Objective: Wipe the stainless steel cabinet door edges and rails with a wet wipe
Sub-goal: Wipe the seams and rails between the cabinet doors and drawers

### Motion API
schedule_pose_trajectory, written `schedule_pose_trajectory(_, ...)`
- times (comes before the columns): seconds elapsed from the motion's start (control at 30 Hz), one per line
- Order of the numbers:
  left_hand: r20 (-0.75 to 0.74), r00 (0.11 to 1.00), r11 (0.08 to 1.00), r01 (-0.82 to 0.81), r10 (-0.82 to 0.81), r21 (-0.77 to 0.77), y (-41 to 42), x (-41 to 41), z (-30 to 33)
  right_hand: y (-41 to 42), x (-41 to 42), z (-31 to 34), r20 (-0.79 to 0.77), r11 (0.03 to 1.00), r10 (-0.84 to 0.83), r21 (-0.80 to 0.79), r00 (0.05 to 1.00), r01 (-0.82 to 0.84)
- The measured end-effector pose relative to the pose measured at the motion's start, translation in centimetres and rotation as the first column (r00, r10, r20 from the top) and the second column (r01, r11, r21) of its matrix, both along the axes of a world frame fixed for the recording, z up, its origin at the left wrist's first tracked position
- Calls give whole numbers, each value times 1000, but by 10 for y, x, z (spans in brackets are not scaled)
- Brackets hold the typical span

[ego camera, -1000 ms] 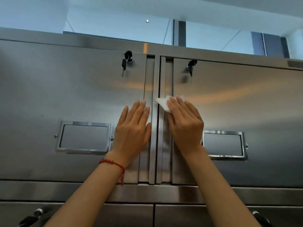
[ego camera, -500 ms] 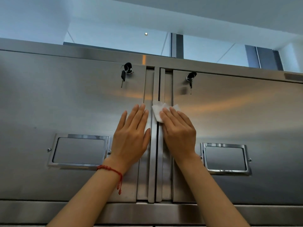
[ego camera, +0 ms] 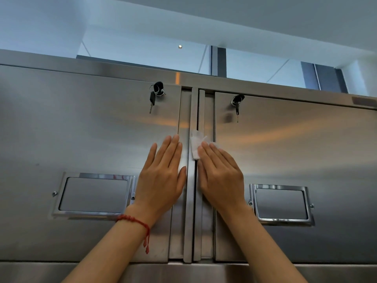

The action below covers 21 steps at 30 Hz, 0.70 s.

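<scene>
Right hand (ego camera: 221, 180) flat, fingers straight, grip pinning wet wipe (ego camera: 196, 144) to the centre door rails (ego camera: 201, 111); left hand (ego camera: 162, 180) flat, bracing left door (ego camera: 81, 135); risk: wipe bunches, slips free under unclamped fingers.

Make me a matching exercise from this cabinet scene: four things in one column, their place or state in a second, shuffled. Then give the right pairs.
Column 1
1. wet wipe
2. left hand
3. red bracelet
4. keys

Column 2
A. hanging from the lock of the left door
B. flat on the left door, fingers straight
C. pressed under the fingers of the right hand at the centre rails
D. around the left wrist

Pairs: 1-C, 2-B, 3-D, 4-A
</scene>
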<state>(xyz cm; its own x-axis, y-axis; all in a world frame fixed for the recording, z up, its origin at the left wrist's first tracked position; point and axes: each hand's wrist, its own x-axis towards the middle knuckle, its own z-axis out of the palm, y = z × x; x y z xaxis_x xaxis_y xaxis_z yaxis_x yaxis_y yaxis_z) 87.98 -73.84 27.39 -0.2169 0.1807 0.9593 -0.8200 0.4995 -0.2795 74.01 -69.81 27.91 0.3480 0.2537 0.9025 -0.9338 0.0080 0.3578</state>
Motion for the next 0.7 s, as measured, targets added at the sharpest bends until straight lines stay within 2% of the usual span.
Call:
schedule_pose_trajectory(0.27,4,1000,1000,-8,8,8,0,0,-1,-4,-2,10,-8,996,-90,14,996,90)
schedule_pose_trajectory(0.7,-3,1000,1000,-10,10,8,-1,0,-2,-2,-2,18,8,997,-70,43,997,70)
